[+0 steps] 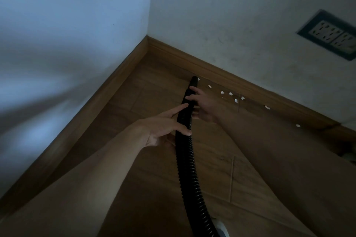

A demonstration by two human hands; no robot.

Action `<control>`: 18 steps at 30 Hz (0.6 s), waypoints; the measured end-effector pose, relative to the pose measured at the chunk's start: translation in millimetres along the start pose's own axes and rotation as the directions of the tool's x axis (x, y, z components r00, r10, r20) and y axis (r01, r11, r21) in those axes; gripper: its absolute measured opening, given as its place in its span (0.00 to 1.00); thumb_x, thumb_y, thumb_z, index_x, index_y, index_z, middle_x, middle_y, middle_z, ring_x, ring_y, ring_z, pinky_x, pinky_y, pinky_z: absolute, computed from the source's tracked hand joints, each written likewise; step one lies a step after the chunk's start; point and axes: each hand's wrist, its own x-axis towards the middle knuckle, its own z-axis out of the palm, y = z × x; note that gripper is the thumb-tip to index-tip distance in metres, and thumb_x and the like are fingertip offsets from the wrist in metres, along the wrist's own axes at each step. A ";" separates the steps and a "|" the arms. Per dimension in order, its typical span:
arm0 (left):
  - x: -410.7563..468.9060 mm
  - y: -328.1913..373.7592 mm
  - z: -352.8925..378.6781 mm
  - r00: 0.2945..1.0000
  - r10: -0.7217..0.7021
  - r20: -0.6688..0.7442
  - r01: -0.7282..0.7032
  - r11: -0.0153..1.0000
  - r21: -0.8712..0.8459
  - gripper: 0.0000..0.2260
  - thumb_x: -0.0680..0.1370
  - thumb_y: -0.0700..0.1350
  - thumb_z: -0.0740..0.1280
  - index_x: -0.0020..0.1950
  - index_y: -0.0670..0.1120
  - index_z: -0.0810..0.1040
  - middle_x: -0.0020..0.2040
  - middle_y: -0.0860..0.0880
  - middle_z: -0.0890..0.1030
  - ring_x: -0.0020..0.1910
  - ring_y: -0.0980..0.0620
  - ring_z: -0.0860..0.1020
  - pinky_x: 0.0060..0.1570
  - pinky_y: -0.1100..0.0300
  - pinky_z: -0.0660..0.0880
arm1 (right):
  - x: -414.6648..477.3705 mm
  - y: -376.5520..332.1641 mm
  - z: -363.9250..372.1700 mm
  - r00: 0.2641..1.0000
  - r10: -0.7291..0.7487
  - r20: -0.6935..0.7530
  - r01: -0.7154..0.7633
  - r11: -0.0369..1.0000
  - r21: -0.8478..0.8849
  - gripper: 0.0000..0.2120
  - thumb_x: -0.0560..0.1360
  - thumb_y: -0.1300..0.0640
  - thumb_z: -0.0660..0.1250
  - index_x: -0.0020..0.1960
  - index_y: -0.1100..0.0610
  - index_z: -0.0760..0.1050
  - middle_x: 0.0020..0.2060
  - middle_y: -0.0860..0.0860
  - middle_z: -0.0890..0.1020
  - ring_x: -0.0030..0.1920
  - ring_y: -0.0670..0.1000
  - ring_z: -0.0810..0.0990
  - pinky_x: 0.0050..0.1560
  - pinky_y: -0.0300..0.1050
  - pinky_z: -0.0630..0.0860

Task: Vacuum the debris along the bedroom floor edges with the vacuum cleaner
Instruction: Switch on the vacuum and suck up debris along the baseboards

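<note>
A black ribbed vacuum hose (186,161) runs from the bottom of the view up to its open nozzle end (194,80), which rests near the baseboard. My right hand (202,105) grips the hose just behind the nozzle. My left hand (163,127) holds the hose lower down, thumb over it and index finger stretched along its side. Several small white paper scraps (230,93) lie on the wooden floor along the baseboard, to the right of the nozzle. One scrap touches the nozzle's tip.
A wooden baseboard (221,73) lines two white walls that meet in a corner (147,36). A wall socket plate (331,34) sits at upper right. More scraps (298,125) lie further right. A white part of the vacuum (221,226) shows at the bottom edge.
</note>
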 end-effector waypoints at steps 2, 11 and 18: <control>-0.5 0.1 2.2 1.000 -0.001 0.001 0.001 1.000 0.005 0.38 0.74 0.32 0.71 0.75 0.65 0.65 0.67 0.42 0.74 0.42 0.47 0.81 0.27 0.60 0.76 | -1.3 1.4 -1.7 1.000 0.000 -0.007 0.000 1.000 0.003 0.27 0.79 0.62 0.65 0.75 0.44 0.65 0.52 0.51 0.75 0.52 0.55 0.77 0.44 0.50 0.78; 11.0 1.0 4.3 0.999 -0.010 0.045 0.009 1.000 0.029 0.41 0.73 0.32 0.73 0.76 0.65 0.62 0.65 0.42 0.76 0.45 0.44 0.84 0.34 0.54 0.80 | -3.5 4.0 -10.6 1.000 -0.011 -0.012 0.011 1.000 0.008 0.26 0.79 0.61 0.64 0.74 0.44 0.65 0.55 0.52 0.74 0.54 0.56 0.76 0.44 0.50 0.77; 20.4 4.3 8.3 0.999 0.007 0.037 -0.007 1.000 0.005 0.41 0.73 0.32 0.72 0.76 0.64 0.62 0.66 0.42 0.75 0.50 0.43 0.82 0.34 0.55 0.80 | 2.5 1.4 -15.5 0.999 -0.028 -0.025 0.028 0.999 0.017 0.27 0.79 0.61 0.64 0.75 0.44 0.65 0.55 0.52 0.75 0.53 0.55 0.77 0.49 0.51 0.78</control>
